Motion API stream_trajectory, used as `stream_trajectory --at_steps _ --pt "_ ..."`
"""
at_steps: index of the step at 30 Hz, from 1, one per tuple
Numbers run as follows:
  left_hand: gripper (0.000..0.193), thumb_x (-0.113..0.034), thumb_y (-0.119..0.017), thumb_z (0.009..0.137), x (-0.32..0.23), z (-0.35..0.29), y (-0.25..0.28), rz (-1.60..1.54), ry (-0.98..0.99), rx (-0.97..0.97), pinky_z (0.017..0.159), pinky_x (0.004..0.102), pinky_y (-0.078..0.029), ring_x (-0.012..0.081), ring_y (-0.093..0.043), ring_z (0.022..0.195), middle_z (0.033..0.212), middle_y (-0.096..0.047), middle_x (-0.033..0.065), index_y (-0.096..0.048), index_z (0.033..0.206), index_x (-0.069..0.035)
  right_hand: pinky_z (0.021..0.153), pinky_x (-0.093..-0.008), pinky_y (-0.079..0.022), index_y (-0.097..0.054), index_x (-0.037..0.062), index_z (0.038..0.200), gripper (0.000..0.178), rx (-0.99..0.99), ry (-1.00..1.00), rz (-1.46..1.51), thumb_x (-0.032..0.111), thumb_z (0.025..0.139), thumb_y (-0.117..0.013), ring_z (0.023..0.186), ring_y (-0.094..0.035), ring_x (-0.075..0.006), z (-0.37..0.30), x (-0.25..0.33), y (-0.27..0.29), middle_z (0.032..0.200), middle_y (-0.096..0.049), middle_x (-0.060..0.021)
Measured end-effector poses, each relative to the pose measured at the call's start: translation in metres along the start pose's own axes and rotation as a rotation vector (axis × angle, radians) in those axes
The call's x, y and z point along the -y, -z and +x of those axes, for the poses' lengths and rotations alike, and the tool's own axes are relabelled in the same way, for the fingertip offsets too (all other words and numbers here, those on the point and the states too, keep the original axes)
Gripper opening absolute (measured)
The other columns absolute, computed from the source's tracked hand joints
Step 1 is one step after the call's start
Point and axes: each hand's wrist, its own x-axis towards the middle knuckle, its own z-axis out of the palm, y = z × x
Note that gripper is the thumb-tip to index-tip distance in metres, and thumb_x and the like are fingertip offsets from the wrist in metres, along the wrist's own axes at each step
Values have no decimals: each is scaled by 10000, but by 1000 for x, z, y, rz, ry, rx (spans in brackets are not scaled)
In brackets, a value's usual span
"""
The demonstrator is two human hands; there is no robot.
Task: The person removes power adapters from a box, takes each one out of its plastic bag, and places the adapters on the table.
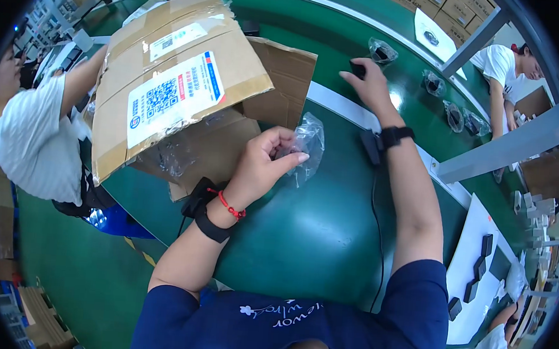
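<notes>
My left hand [262, 163] is closed, its fingers and thumb pinching a crumpled clear plastic bag [310, 152] above the green table. Farther off and to the right, my right hand [371, 90] reaches over the green belt, closed around a small black part [358, 68]; the grip hides most of its shape. Just beyond that hand lies a clear bag with a dark part inside [383, 51]. Beside my left hand stands an open cardboard box [213, 144], its labelled flap [183, 70] raised. Clear plastic bags [175, 157] show in its opening.
Several bagged dark parts [433, 83] lie along the belt [342, 23]. A grey metal post [508, 142] slants in at right. Black pieces rest on a white board [470, 278]. A black cable [378, 246] crosses the table. Co-workers sit at left [39, 138] and far right [498, 66].
</notes>
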Motion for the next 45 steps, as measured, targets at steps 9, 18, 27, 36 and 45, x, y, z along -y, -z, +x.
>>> stream_trajectory --at_steps 9,18,27,36,45 --pt "200 -166 -709 818 -8 -2 5 -166 131 -8 577 189 -439 38 -539 629 689 -591 -11 -584 781 -14 820 -256 -453 -503 39 1197 376 -9 -173 915 116 854 -635 965 -542 -118 -126 90 81 1046 -561 -56" --pt "176 -193 -663 866 -12 -6 -17 -133 76 -45 573 192 -449 45 -559 635 713 -614 -2 -633 863 -20 733 -229 -482 -469 17 1267 460 413 -120 1018 90 844 -635 872 -559 -87 -189 122 89 1010 -570 -41" --pt "210 -217 -625 896 -6 -10 -17 -142 -18 27 597 207 -455 52 -571 663 773 -654 17 -664 892 -11 611 -204 -496 -423 29 1331 536 600 -392 1152 121 845 -631 741 -573 -61 -174 96 88 888 -604 -6" --pt "232 -223 -599 913 -7 -17 -27 25 -201 30 586 220 -444 76 -572 656 789 -666 26 -666 891 -2 604 -198 -527 -579 7 1137 316 850 -406 1332 169 869 -623 782 -596 -48 -181 93 90 937 -619 -6" --pt "144 -157 -669 839 -11 -19 -11 423 -411 -224 652 283 -453 140 -583 659 764 -618 66 -623 875 -26 541 -190 -529 -586 8 1115 316 782 -452 1345 186 859 -633 714 -621 -69 -171 74 88 927 -632 -33"
